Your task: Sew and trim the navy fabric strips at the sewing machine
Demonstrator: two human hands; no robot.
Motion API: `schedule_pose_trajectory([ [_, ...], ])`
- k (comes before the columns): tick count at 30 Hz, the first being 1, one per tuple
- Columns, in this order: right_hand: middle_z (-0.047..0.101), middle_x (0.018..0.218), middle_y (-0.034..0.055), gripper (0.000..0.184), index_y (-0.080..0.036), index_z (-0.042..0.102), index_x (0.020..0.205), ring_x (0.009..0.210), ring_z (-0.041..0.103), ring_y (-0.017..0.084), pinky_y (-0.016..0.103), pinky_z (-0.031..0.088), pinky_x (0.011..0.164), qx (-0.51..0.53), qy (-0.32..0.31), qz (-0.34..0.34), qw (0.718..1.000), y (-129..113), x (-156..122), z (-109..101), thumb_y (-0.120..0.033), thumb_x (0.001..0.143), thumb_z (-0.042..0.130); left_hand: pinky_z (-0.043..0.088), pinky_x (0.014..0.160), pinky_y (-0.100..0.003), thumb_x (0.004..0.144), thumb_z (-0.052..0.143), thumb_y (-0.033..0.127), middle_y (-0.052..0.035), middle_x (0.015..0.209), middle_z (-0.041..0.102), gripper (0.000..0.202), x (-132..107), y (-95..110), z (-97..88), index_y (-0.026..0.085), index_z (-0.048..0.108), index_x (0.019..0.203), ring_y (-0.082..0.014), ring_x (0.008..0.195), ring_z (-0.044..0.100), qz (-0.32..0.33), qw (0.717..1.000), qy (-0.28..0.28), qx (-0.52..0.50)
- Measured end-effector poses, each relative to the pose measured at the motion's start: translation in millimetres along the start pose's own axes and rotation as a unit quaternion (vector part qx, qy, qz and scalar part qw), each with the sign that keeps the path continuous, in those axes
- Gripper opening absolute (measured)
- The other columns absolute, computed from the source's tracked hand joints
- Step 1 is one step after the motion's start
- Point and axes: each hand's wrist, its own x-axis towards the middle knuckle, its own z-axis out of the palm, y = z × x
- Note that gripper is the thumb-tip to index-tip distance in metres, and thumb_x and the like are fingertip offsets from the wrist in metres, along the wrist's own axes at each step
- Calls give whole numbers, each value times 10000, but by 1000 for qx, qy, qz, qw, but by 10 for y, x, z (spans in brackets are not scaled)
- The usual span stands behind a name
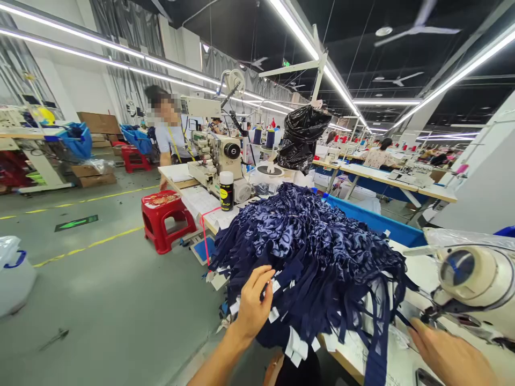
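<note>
A large heap of navy blue fabric pieces with gathered, shiny parts and long flat strips lies in front of me. Several white labels hang from its lower edge, one white label near the middle. My left hand is over the near left side of the heap, its fingers loosely bent and thumb apart, close to a label. At the right, my right hand grips the end of a navy strip beside the needle area of a white sewing machine. Its fingertips are partly hidden.
A black spray can with a white cap stands behind the heap, near another sewing machine. A red stool is on the floor at left. A blue bin lies beyond the heap. A person stands at the far left.
</note>
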Motion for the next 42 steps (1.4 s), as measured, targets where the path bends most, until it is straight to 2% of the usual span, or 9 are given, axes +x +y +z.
schedule_pose_trajectory([
  [3, 683, 756, 120, 266, -178, 620, 823, 679, 625, 262, 391, 440, 653, -2, 76, -137, 988, -552, 316, -285, -243, 829, 362, 456, 886, -317, 844, 364, 94, -100, 1144, 527, 316, 197, 52, 87, 180, 497, 1118, -170, 1058, 511, 70, 997, -31, 14],
  [6, 645, 1003, 94, 240, -167, 589, 953, 873, 586, 207, 373, 379, 855, 61, 129, -263, 954, -1238, 629, -477, -167, 841, 377, 425, 911, -393, 835, 411, 161, -126, 1254, 461, 392, 383, 19, 199, 169, 422, 1227, -224, 1113, 467, 73, 989, -50, 114],
  [9, 596, 1114, 80, 309, -154, 526, 1099, 933, 548, 210, 375, 351, 893, 106, 165, -306, 931, -1805, 853, -506, -204, 796, 499, 427, 870, -440, 813, 466, 236, -164, 1280, 440, 458, 522, -131, 266, 120, 405, 1252, -273, 1077, 477, 54, 970, -53, 230],
  [12, 535, 1193, 118, 481, -151, 479, 1167, 898, 546, 240, 416, 363, 866, 80, 144, -327, 930, -2075, 943, -430, -349, 743, 592, 445, 828, -428, 780, 514, 244, -164, 1288, 442, 481, 604, -345, 236, 118, 434, 1237, -282, 1025, 499, 57, 947, -69, 307],
  [18, 618, 927, 53, 202, -173, 573, 774, 830, 532, 206, 421, 284, 964, 61, 94, -356, 928, -1771, 836, -235, -354, 706, 628, 435, 870, -409, 747, 566, 282, -116, 1331, 409, 546, 718, -692, 9, 147, 421, 1256, -273, 1057, 466, 73, 933, -123, 330],
  [23, 616, 975, 18, 229, -187, 515, 795, 835, 543, 177, 413, 266, 983, 92, 90, -376, 918, -1295, 749, -111, -223, 645, 684, 406, 921, -404, 756, 556, 275, -83, 1332, 415, 540, 827, -896, -143, 155, 409, 1262, -251, 1056, 449, 77, 940, -157, 292],
  [28, 602, 1001, 26, 257, -196, 496, 845, 885, 541, 174, 419, 223, 1007, 155, 40, -385, 909, -1056, 652, -98, -86, 615, 530, 413, 902, -390, 774, 467, 131, -64, 1340, 410, 502, 879, -1054, -213, 151, 400, 1271, -230, 975, 464, 81, 942, -174, 276],
  [36, 627, 970, 5, 373, -204, 529, 882, 845, 555, 148, 385, 274, 948, 153, 83, -402, 899, -1130, 638, -63, 5, 605, 393, 368, 949, -401, 678, 368, -14, -66, 1360, 374, 636, 811, -1087, -162, 159, 369, 1290, -219, 1045, 427, 75, 961, -146, 221],
  [42, 606, 1053, 63, 360, -162, 547, 983, 906, 532, 174, 378, 299, 914, 141, 189, -392, 889, -1396, 697, -188, 3, 736, 344, 344, 979, -389, 763, 442, 153, -72, 1336, 388, 622, 773, -1043, -285, 187, 234, 1349, -209, 1130, 393, 39, 980, -165, 104],
])
